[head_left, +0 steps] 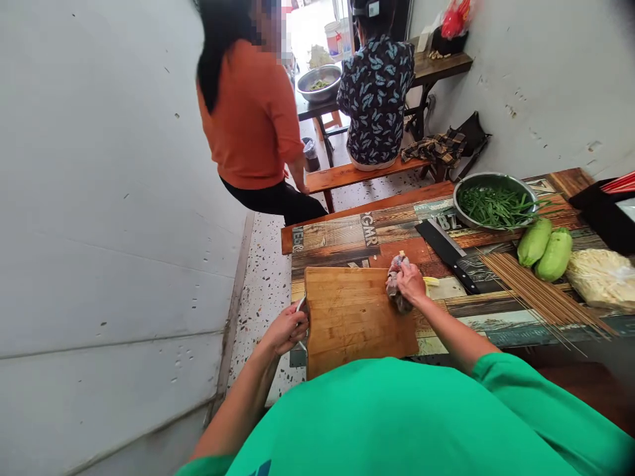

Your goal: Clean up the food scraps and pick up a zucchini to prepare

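We have our right hand (411,283) closed around a bunched grey rag (397,281) at the far right corner of the wooden cutting board (354,317), which lies on the patterned counter (347,231) right in front of us. Our left hand (288,327) is curled around the board's metal handle (301,305) at its left edge, steadying it. To wipe well, we judge it best to keep that left grip firm so the board does not slide, press the rag flat and draw it across in overlapping passes along the grain, working from the far edge toward us. The cleaver (446,254) lies just beyond the board's right side, blade flat on the counter, so we should keep our strokes clear of it. Further right sit a steel bowl of greens (496,201), two green gourds (544,248), a spread of bamboo skewers (536,291) and a bag of noodles (602,277). Two other people (253,112) are at a bench beyond, well apart from our work.
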Tool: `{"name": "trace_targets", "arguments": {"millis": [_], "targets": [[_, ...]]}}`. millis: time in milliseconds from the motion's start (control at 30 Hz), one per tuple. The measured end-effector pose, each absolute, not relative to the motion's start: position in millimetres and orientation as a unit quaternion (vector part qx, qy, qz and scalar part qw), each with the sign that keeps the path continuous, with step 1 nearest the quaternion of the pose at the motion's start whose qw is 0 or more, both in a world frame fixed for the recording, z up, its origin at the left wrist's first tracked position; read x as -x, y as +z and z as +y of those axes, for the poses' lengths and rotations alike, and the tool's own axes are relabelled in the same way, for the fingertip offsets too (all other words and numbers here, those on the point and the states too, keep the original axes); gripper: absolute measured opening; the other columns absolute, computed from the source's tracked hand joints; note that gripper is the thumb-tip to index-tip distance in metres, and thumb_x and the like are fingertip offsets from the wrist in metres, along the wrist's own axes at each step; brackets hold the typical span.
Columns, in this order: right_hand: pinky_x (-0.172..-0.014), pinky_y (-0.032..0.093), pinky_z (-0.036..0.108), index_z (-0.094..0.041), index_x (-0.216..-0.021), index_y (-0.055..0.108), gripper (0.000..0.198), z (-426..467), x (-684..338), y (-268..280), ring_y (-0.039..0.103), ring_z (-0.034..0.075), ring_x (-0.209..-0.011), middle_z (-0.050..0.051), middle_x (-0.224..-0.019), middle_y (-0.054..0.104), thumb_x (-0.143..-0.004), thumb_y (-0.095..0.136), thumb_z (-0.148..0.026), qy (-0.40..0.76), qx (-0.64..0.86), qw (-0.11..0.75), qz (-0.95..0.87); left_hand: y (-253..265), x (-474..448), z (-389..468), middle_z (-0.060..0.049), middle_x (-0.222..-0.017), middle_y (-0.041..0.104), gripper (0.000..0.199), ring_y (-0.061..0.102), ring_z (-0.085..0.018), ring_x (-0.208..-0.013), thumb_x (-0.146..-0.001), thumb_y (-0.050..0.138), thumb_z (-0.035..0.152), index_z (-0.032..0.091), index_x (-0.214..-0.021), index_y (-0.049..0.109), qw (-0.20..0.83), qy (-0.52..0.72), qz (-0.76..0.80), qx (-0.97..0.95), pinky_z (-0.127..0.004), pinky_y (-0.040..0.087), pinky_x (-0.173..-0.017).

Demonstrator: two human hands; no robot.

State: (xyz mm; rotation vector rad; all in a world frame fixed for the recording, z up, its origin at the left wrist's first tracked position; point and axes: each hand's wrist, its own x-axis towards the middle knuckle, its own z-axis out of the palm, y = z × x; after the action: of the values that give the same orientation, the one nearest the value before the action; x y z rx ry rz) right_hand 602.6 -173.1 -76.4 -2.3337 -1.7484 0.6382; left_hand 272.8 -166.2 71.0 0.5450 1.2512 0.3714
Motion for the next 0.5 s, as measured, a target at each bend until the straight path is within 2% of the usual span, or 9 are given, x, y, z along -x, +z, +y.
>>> {"name": "trace_targets", "arguments": {"millis": [67, 133, 200, 267, 367, 500], "targets": [[-0.093, 0.048, 0.037, -0.018, -0.132, 0.058, 0.042, -190, -571, -63, 0.058, 0.023, -0.106, 0.014, -0.13, 0.057, -0.094, 0.04, -0.02, 0.204, 0.754, 0.121, -0.612, 79, -274, -166, 0.016, -0.049, 0.033, 0.041, 0.017, 0.0, -0.033, -0.055, 0.066, 0.016, 0.022, -0.087, 0.041, 0.757, 0.17, 0.576, -0.256, -0.016, 0.006, -0.036], [-0.1, 0.045, 0.037, -0.027, -0.138, 0.057, 0.048, -209, -532, -53, 0.051, 0.025, -0.119, 0.008, -0.147, 0.047, -0.091, 0.048, -0.025, 0.195, 0.697, 0.164, -0.67, 90, -276, -166, 0.015, -0.048, 0.035, 0.041, 0.018, 0.0, -0.033, -0.057, 0.068, 0.018, 0.022, -0.089, 0.043, 0.755, 0.163, 0.578, -0.265, -0.016, 0.008, -0.036], [-0.097, 0.046, 0.04, -0.031, -0.141, 0.055, 0.051, -221, -504, -51, 0.052, 0.027, -0.116, 0.006, -0.153, 0.042, -0.09, 0.051, -0.029, 0.168, 0.636, 0.206, -0.725, 103, -275, -165, 0.016, -0.046, 0.035, 0.042, 0.018, -0.001, -0.033, -0.058, 0.069, 0.019, 0.022, -0.091, 0.044, 0.75, 0.15, 0.584, -0.272, -0.015, 0.009, -0.036], [-0.093, 0.048, 0.039, -0.031, -0.139, 0.057, 0.051, -225, -503, -60, 0.054, 0.026, -0.107, 0.006, -0.151, 0.045, -0.089, 0.05, -0.028, 0.159, 0.632, 0.213, -0.728, 116, -271, -165, 0.016, -0.044, 0.033, 0.043, 0.017, -0.001, -0.033, -0.058, 0.072, 0.02, 0.023, -0.092, 0.045, 0.739, 0.141, 0.599, -0.272, -0.015, 0.01, -0.035], [-0.094, 0.048, 0.039, -0.021, -0.128, 0.065, 0.044, -229, -555, -87, 0.055, 0.025, -0.106, 0.012, -0.139, 0.054, -0.088, 0.047, -0.023, 0.153, 0.68, 0.209, -0.686, 136, -254, -166, 0.016, -0.043, 0.033, 0.046, 0.017, 0.0, -0.033, -0.054, 0.077, 0.022, 0.022, -0.089, 0.047, 0.706, 0.15, 0.641, -0.262, -0.013, 0.012, -0.034], [-0.104, 0.042, 0.047, -0.014, -0.135, 0.058, 0.05, -253, -660, -126, 0.048, 0.031, -0.123, 0.018, -0.141, 0.05, -0.089, 0.04, -0.025, 0.123, 0.76, 0.212, -0.602, 165, -221, -177, 0.014, -0.047, 0.043, 0.054, 0.021, 0.002, -0.031, -0.045, 0.083, 0.021, 0.022, -0.087, 0.05, 0.637, 0.191, 0.713, -0.225, -0.01, 0.017, -0.032]]}}
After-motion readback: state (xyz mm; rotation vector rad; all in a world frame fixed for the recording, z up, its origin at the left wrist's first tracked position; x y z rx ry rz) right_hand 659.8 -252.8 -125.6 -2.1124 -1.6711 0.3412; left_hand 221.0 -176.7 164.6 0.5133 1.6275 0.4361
